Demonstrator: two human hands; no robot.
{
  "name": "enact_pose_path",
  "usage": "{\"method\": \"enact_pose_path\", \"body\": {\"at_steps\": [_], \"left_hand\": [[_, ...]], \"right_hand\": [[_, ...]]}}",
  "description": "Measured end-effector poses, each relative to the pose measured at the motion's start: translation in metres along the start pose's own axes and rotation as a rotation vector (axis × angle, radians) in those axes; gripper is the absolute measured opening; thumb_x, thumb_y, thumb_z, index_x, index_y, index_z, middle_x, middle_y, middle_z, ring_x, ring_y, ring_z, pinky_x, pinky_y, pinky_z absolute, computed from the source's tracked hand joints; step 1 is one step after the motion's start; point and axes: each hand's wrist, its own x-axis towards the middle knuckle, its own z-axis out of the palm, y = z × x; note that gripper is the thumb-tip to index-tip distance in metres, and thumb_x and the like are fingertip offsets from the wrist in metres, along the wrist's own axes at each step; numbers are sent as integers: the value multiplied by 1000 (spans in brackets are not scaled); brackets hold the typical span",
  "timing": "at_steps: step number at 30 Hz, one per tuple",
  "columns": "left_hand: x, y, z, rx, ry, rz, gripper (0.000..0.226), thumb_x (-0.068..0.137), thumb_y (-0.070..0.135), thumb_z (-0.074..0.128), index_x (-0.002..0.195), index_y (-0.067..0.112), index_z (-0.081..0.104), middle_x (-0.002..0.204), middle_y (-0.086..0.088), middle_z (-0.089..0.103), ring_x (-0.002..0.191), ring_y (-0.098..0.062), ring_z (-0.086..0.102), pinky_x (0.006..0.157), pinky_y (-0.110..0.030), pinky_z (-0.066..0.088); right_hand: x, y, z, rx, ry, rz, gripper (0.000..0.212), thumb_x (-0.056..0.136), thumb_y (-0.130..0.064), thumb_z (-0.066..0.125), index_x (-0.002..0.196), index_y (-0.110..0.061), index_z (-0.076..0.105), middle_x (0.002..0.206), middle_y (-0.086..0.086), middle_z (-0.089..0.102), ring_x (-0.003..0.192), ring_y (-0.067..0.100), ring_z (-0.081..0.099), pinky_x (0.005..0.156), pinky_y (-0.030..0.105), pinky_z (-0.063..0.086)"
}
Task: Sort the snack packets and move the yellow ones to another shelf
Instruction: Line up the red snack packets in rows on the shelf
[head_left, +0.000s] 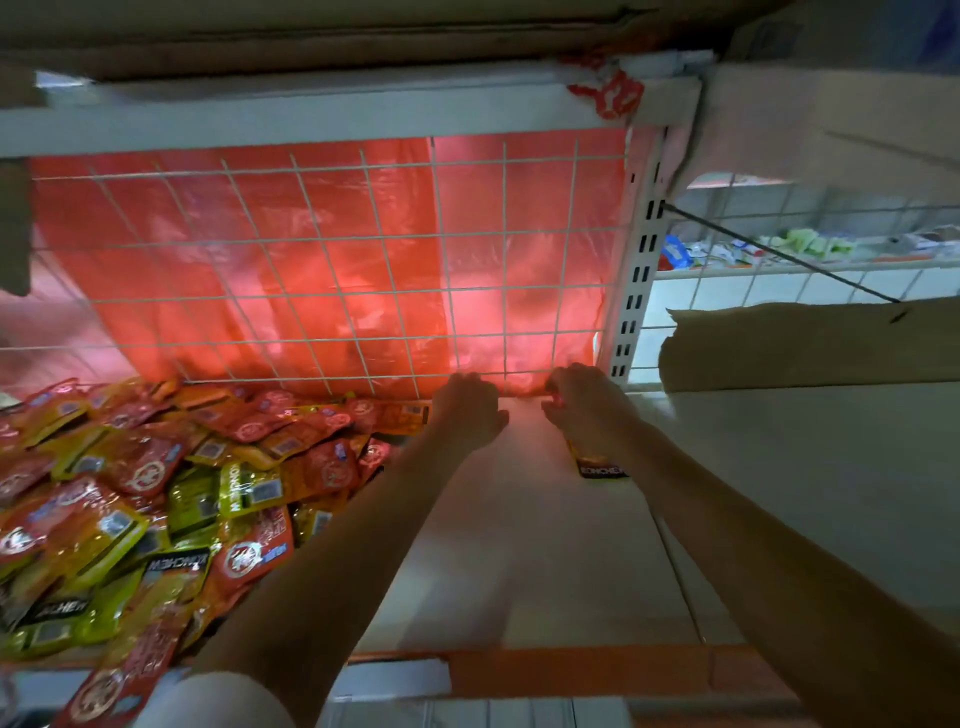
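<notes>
One yellow packet (597, 462) lengthwise under right hand (587, 410)

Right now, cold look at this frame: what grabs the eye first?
The glowing red plastic sheet behind the white wire grid fills the back of the shelf. At lower left sprawls a heap of red and yellow snack packets. Both hands reach to the shelf's back edge: the left hand beside the heap, the right hand over a yellow packet.
</notes>
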Motion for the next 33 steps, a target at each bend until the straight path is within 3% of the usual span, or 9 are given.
{"method": "enact_pose_path", "body": {"at_steps": [5, 11, 16, 20, 23, 26, 27, 31, 33], "left_hand": [[-49, -51, -11, 60, 30, -199, 52, 93, 46, 46, 133, 13, 45, 138, -11, 44, 128, -30, 39, 101, -42, 36], [-116, -111, -12, 70, 144, -402, 50, 90, 48, 50, 132, 20, 50, 132, -7, 50, 122, -29, 45, 96, -37, 40], [-149, -134, -15, -38, 167, -304, 43, 93, 44, 47, 131, 25, 55, 118, -10, 63, 109, -29, 57, 88, -36, 47], [-153, -130, -4, 41, 106, -316, 40, 92, 33, 45, 128, 17, 54, 127, -6, 56, 115, -28, 52, 89, -36, 45], [-151, -131, 7, 106, 96, -311, 45, 86, 39, 49, 122, 15, 57, 131, -7, 53, 114, -31, 50, 88, -39, 44], [-146, -130, 11, 78, 129, -305, 61, 67, 58, 38, 88, 11, 71, 93, -10, 68, 78, -34, 64, 59, -40, 51], [-143, -129, 14, 90, 166, -310, 61, 68, 60, 38, 87, 12, 71, 89, -8, 68, 74, -32, 64, 56, -37, 50], [-133, -127, 14, 148, 102, -393, 45, 87, 37, 52, 126, 15, 51, 130, -4, 52, 113, -28, 51, 81, -35, 42], [-135, -127, 9, 107, 154, -383, 38, 77, 26, 68, 112, 13, 62, 115, -6, 63, 97, -28, 61, 70, -33, 48]], "right_hand": [[12, -56, 21, -112, -183, -207, 43, 92, -35, 51, 127, -10, 49, 129, 12, 52, 121, 31, 45, 99, 36, 38], [20, -102, 40, -76, -224, -387, 41, 88, -29, 56, 127, -16, 54, 127, 15, 58, 117, 36, 53, 92, 36, 44], [50, -107, 80, -24, -264, -387, 49, 84, -43, 54, 127, -19, 51, 132, 12, 53, 121, 33, 51, 93, 39, 47], [59, -115, 88, -42, -259, -331, 59, 84, -51, 56, 132, -17, 47, 133, 13, 50, 122, 33, 49, 97, 38, 45], [63, -118, 92, -23, -280, -295, 65, 84, -48, 59, 137, -15, 41, 138, 14, 44, 126, 33, 44, 100, 38, 42], [63, -119, 93, 44, -300, -298, 62, 81, -42, 61, 135, -19, 42, 137, 12, 49, 124, 31, 48, 97, 39, 45], [62, -119, 91, 24, -288, -304, 59, 81, -38, 61, 134, -18, 44, 133, 12, 52, 122, 31, 50, 95, 38, 46], [54, -121, 83, -118, -162, -356, 45, 87, -29, 54, 129, -15, 47, 126, 10, 57, 118, 30, 53, 91, 36, 45], [50, -121, 79, -171, -113, -383, 38, 93, -24, 46, 130, -17, 47, 124, 8, 58, 116, 29, 54, 89, 36, 45]]}}
